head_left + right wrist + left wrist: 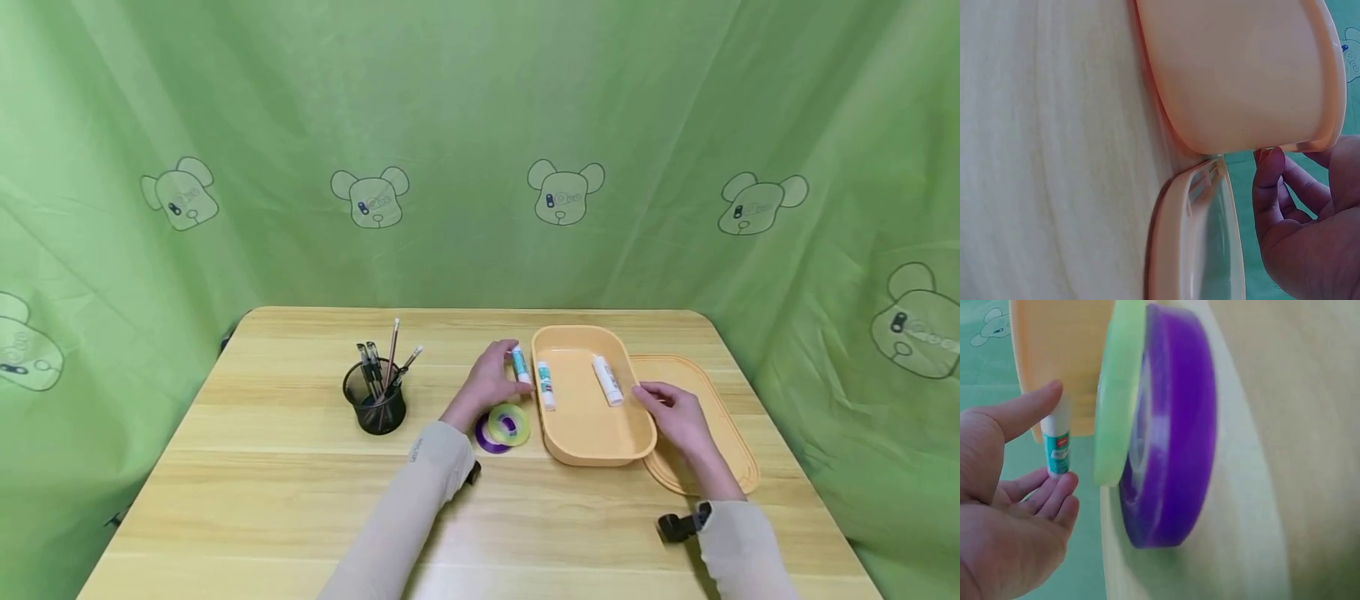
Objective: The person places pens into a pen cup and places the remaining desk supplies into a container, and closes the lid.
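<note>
Left hand (486, 383) pinches a glue stick (521, 364), right hand (681, 417) a box (588, 429) by the rim. Green cloth (465, 258) backs the wood-grain counter (255, 475).

Off-white long fabric sleeves (397, 517) (742, 546), with small black wrist-worn devices (472, 473) (677, 527).
Left sleeve: plain cloth, loose along the forearm, softly creased towards the cuff; a short line of small dark lettering (416, 451) on the cuff's outer side, too small to read. Left device mostly hidden by the cuff edge, only a dark bit showing. Right sleeve: same pale cloth, shallow folds, the cuff ending just short of the wrist. Right device shows better: a chunky black block joined to a dark band (703, 514) at the cuff. Left hand (491, 379) and right hand (678, 417) both bare beyond the cuffs.
</note>
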A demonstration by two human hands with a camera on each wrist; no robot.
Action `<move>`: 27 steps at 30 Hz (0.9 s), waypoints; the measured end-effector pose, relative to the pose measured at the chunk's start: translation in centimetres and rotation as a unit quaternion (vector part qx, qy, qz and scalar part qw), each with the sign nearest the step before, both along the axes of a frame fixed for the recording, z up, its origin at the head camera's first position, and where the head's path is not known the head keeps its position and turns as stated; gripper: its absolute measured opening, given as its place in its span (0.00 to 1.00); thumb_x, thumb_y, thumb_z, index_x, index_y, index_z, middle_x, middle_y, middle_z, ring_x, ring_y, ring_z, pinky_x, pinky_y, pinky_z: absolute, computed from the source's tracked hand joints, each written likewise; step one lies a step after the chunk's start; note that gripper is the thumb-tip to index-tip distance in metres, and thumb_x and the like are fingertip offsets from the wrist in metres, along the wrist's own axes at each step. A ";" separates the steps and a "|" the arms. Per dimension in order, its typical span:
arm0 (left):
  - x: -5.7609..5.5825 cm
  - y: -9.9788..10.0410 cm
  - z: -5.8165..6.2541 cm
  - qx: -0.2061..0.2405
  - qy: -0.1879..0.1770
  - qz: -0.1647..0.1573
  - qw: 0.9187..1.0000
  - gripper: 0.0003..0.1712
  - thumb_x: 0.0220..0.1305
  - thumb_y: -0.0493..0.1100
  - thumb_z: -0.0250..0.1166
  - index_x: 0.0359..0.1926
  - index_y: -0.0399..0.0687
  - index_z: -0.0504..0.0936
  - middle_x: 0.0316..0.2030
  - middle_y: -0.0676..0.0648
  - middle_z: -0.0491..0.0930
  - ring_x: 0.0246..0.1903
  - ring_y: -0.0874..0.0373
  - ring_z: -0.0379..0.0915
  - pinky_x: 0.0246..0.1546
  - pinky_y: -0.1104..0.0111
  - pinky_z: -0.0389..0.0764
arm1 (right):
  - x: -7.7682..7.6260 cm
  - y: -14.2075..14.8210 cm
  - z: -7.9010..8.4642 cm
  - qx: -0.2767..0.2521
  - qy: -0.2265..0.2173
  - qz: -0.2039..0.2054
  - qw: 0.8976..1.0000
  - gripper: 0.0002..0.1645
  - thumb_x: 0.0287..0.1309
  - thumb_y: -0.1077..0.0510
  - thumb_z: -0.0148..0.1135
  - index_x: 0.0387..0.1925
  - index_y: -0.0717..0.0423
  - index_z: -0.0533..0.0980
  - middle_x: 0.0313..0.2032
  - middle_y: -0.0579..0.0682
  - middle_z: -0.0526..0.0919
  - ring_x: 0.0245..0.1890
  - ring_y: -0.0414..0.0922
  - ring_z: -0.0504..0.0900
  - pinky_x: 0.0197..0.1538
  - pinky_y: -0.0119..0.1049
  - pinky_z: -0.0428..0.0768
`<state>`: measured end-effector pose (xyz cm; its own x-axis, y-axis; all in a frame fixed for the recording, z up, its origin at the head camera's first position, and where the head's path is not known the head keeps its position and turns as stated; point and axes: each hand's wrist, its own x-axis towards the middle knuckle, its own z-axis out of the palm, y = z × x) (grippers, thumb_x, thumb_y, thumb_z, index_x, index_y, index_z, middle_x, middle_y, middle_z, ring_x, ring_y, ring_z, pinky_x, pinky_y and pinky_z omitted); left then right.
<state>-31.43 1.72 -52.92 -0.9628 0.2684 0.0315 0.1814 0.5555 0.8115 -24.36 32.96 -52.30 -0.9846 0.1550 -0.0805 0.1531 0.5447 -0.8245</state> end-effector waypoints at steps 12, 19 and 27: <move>-0.1 0.0 0.8 0.030 0.066 0.030 0.997 0.53 0.45 0.49 0.78 0.70 0.47 0.60 0.60 0.46 0.69 0.60 0.47 0.67 0.63 0.58 0.68 | 0.0 0.2 -0.3 0.001 0.000 -0.004 1.000 0.40 0.61 0.33 0.53 0.59 0.61 0.72 0.51 0.59 0.76 0.41 0.38 0.74 0.37 0.23 0.79; -0.2 0.2 1.1 0.057 0.088 0.039 0.994 0.52 0.47 0.48 0.77 0.70 0.47 0.60 0.61 0.47 0.68 0.60 0.48 0.67 0.64 0.59 0.68 | 0.1 0.1 -0.2 -0.001 0.000 -0.005 1.000 0.39 0.62 0.34 0.53 0.60 0.61 0.72 0.51 0.59 0.76 0.42 0.38 0.74 0.38 0.23 0.79; 0.1 1.6 1.8 0.079 0.099 0.009 0.992 0.50 0.46 0.51 0.77 0.69 0.48 0.63 0.59 0.50 0.70 0.59 0.53 0.68 0.62 0.63 0.70 | 0.3 -0.2 0.1 -0.020 0.011 -0.005 1.000 0.38 0.62 0.37 0.56 0.60 0.62 0.72 0.50 0.59 0.76 0.39 0.35 0.74 0.37 0.24 0.80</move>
